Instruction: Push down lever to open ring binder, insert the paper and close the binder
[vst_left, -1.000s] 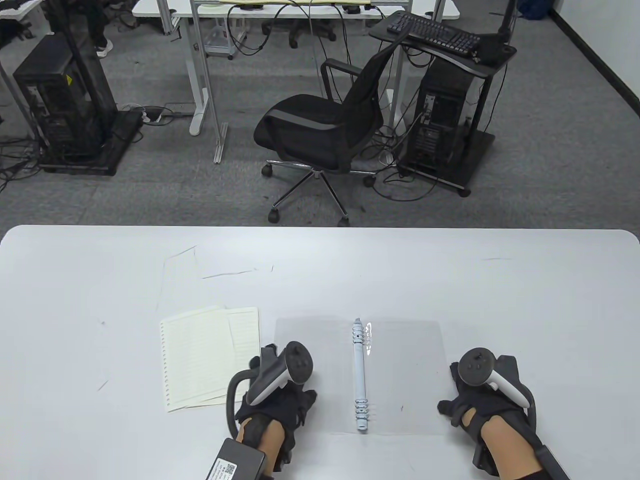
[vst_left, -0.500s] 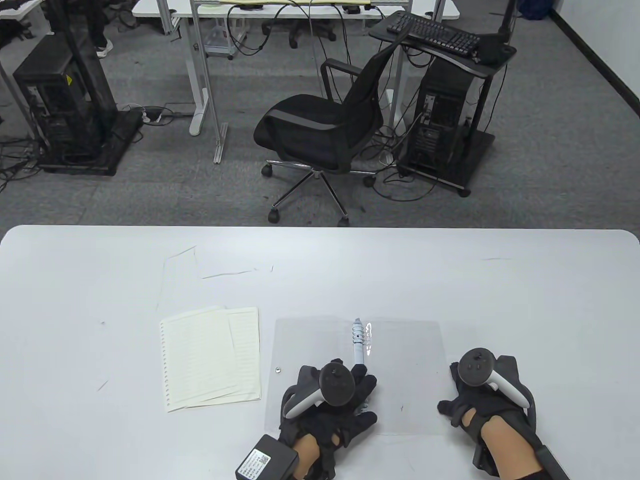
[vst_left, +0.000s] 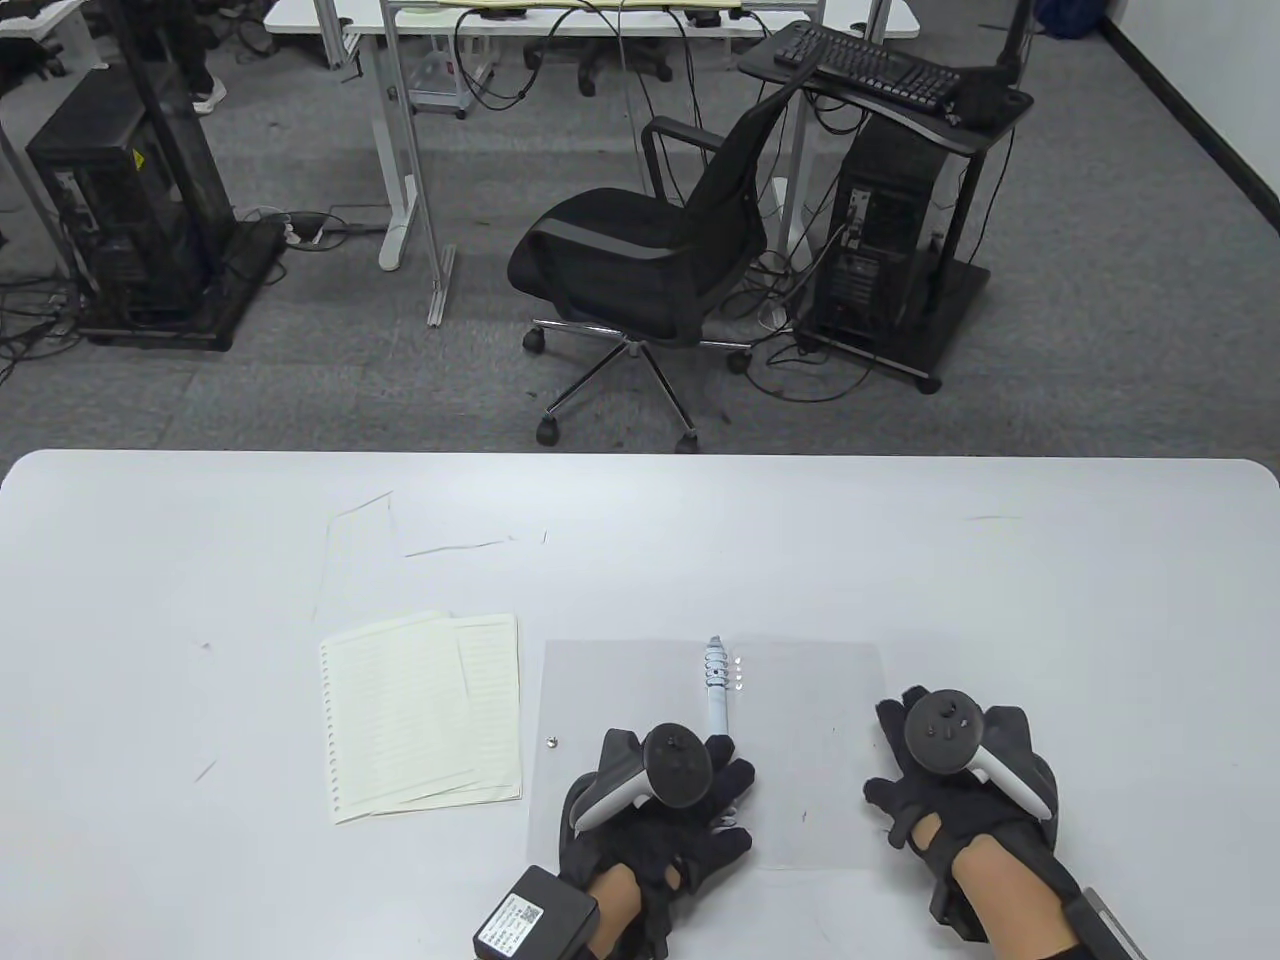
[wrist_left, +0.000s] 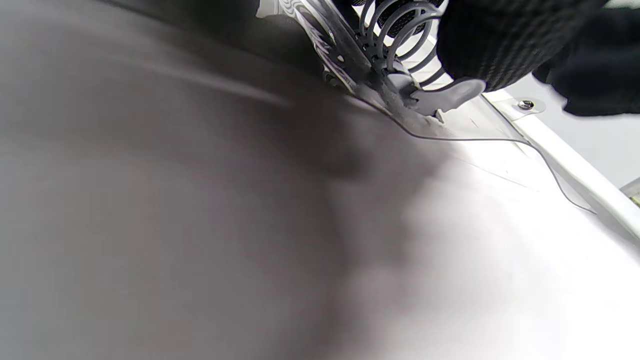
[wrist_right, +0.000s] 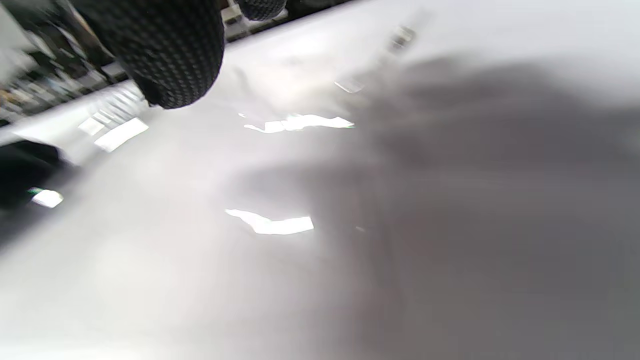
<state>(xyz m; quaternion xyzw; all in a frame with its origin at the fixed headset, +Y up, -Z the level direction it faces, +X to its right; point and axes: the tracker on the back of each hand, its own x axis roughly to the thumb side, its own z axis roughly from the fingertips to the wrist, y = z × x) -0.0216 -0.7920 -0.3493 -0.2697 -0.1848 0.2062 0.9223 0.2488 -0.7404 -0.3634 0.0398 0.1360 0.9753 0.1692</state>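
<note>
The ring binder lies open and flat, with clear covers (vst_left: 810, 760) and a pale spine (vst_left: 718, 700) carrying metal rings. My left hand (vst_left: 742, 803) covers the near end of the spine. In the left wrist view a gloved fingertip (wrist_left: 480, 45) rests on the grey lever (wrist_left: 445, 96) just below the near rings (wrist_left: 400, 35). My right hand (vst_left: 895, 755) lies flat on the right cover's outer edge, fingers spread and holding nothing. The lined punched paper (vst_left: 420, 715) lies in a loose stack left of the binder.
The white table (vst_left: 1050, 600) carries a few pencil-like marks at the back left. A small silver rivet (vst_left: 553, 741) sits in the left cover. Beyond the far edge stand an office chair (vst_left: 640, 260), desks and computer towers.
My left hand moved right, from beside the paper to the near end of the spine, and stays there. My right hand has shifted slightly left and forward onto the right cover.
</note>
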